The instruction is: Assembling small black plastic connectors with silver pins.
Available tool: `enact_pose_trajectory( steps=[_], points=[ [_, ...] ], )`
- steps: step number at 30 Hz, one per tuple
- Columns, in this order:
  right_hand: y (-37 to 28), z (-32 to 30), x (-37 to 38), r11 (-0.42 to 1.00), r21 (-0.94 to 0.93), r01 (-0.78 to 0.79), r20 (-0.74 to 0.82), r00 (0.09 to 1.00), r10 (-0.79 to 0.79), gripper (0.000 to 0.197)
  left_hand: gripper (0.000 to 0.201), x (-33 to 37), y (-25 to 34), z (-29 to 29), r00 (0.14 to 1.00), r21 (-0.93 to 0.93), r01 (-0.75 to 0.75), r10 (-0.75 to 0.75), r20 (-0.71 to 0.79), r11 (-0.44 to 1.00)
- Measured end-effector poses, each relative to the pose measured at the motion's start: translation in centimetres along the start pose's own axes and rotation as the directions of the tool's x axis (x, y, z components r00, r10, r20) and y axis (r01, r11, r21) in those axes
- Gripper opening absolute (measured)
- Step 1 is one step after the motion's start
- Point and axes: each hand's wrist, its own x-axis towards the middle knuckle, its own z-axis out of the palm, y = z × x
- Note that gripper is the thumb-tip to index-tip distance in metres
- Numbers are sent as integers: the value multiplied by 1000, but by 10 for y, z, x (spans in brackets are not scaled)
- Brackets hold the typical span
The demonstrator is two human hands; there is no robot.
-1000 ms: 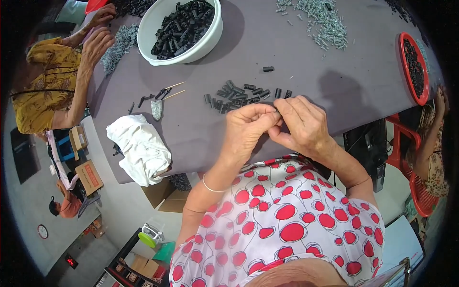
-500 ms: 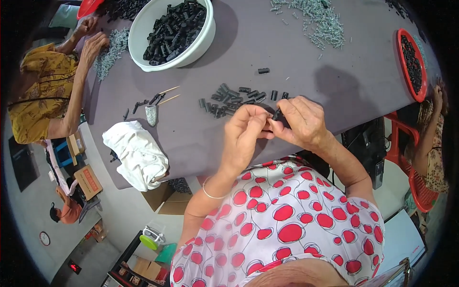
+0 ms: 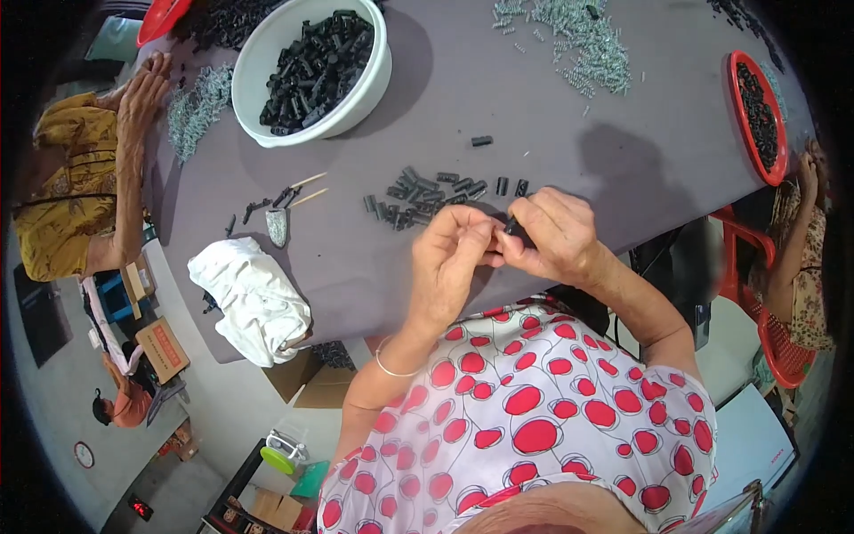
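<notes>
Unlike a second ago, when fingers mostly hid it, a short black cylinder (image 3: pixel 518 231) now shows clasped in the grip of the right hand (image 3: pixel 559 236); the fingertips of the left hand (image 3: pixel 447 262) bend close beside it, but what that grip holds I cannot tell. Both are near the front edge of the matte grey surface (image 3: pixel 445 111), with bare room rightward toward a red oval basket (image 3: pixel 779 147)

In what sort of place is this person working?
Probably a hand-assembly workshop: black cylinders and what look like small springs are heaped on a grey table, with another person in yellow at its edge.
</notes>
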Motion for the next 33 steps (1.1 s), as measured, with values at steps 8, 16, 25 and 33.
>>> enact_pose_trajectory(
  steps=[8, 16, 25, 33],
  points=[
    [-7, -1, 2, 990, 126, 57, -6, 998, -56, 26, 11, -1, 1, -5, 995, -64, 5, 2, 98, 998],
    [19, -19, 6, 969, 103, -224, -145, 960, 238, 27, 12, 21, 79, -39, 579, 868, -424, 814, 42, 257],
    [7, -8, 25, 992, 71, -109, 105, 989, 101, 15, 17, 39, 81, -48, 332, 938, -288, 898, 288, -194],
    [6, 5, 30, 999, -44, -3, 193, 981, 12, 13, 16, -14, 2, -33, 689, 890, -395, 714, 123, 228]
  ],
)
